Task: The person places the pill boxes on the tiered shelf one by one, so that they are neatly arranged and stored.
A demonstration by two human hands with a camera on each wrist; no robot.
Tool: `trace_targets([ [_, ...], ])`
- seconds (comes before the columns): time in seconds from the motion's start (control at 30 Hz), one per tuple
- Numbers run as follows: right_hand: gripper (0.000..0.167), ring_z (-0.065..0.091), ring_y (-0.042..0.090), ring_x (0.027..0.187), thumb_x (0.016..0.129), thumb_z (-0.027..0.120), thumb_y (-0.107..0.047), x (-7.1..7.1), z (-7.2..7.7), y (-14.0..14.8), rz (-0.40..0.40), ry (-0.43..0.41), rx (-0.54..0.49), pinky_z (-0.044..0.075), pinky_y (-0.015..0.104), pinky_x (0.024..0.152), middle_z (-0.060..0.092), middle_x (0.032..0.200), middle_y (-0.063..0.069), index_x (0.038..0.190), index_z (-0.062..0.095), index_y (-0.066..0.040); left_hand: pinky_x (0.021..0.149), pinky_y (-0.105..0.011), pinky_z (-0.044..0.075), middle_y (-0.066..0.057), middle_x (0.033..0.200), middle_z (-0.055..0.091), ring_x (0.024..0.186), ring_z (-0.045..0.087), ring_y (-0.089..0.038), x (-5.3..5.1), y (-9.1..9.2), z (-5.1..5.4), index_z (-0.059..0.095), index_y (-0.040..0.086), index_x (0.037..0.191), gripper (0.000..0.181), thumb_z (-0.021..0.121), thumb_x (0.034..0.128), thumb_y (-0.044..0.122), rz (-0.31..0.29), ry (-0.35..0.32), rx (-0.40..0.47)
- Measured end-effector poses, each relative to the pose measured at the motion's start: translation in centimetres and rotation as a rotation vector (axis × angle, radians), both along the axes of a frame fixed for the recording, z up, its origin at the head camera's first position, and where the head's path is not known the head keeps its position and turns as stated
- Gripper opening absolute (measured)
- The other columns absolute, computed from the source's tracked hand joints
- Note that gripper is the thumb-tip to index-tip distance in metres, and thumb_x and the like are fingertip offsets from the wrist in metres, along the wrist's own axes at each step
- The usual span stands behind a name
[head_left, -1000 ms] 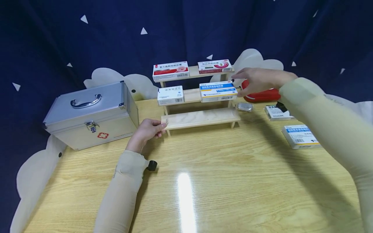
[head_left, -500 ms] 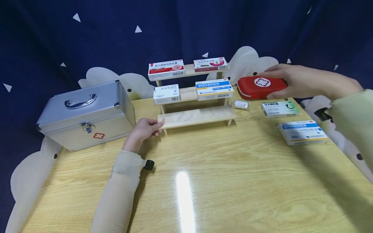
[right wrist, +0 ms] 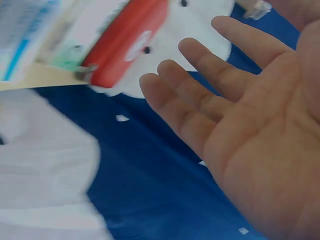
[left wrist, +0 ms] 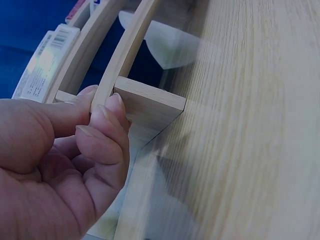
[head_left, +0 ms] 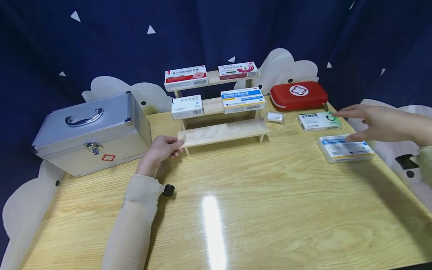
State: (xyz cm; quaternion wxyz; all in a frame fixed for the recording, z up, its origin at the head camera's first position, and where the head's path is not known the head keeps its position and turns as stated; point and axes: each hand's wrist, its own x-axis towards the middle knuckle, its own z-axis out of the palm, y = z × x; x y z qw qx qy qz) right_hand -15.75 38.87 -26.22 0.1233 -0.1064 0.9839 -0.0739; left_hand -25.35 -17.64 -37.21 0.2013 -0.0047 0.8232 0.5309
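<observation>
My left hand (head_left: 159, 152) pinches the left end of the bottom step of a three-tier wooden display rack (head_left: 224, 134). In the left wrist view, thumb and fingers grip the edge of that step (left wrist: 125, 45). At the right, my right hand (head_left: 391, 123) hovers with fingers extended, holding nothing. Nearest to it are a green-and-white medicine box (head_left: 318, 122) and a blue-and-white medicine box (head_left: 344, 149). Its palm (right wrist: 270, 145) shows bare in the right wrist view. Two red-and-white boxes, one of them this box (head_left: 186, 77), sit on the top tier. The middle tier bears a white box (head_left: 187, 107) and a blue-and-white box (head_left: 243, 100).
A silver first-aid case (head_left: 91, 135) stands left of the rack. Behind the right-hand boxes lies a red zip pouch (head_left: 299, 98) with a white emblem. A small wrapped white roll (head_left: 275, 117) lies beside the rack. A dark blue curtain (head_left: 202, 30) hangs behind the table (head_left: 263, 202).
My right hand has moved from beside the middle-tier blue-and-white box, past the red pouch, to above the right-hand boxes. My left hand keeps its hold, while the head view shifts slightly.
</observation>
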Motion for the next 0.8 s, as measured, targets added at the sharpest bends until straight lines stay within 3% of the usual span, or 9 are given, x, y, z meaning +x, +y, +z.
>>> trace_targets([
  [0.3,0.086,0.047,0.050,0.116,0.073,0.089,-0.026,1.8,-3.8,3.9,-0.056,-0.028,-0.042,0.048,0.063,0.082,0.040,0.139,0.037,0.142,0.047,0.003,0.068,-0.022,0.050,-0.016,0.105,0.066,0.076,0.056,-0.016,0.0,0.0,-0.1,0.059,-0.003,0.126,0.036,0.058,0.1019,0.025,0.015,-0.004,-0.016],
  [0.53,0.091,0.045,0.046,0.114,0.071,0.089,-0.020,1.8,-5.8,5.2,-0.046,-0.042,-0.046,0.040,0.064,0.090,0.040,0.137,0.038,0.144,0.042,0.007,0.066,-0.021,0.049,-0.016,0.105,0.066,0.075,0.056,-0.015,-0.1,-0.1,0.0,0.060,-0.002,0.125,0.037,0.058,0.1014,0.026,0.015,-0.011,-0.013],
  [0.8,0.110,0.034,0.053,0.120,0.065,0.090,-0.017,1.2,-7.3,5.7,-0.011,-0.079,0.055,0.035,0.070,0.093,0.024,0.140,0.039,0.150,0.025,0.006,0.067,-0.022,0.049,-0.015,0.104,0.066,0.075,0.056,-0.015,0.0,0.0,0.0,0.059,-0.002,0.125,0.037,0.058,0.1015,0.026,0.015,-0.011,-0.013],
])
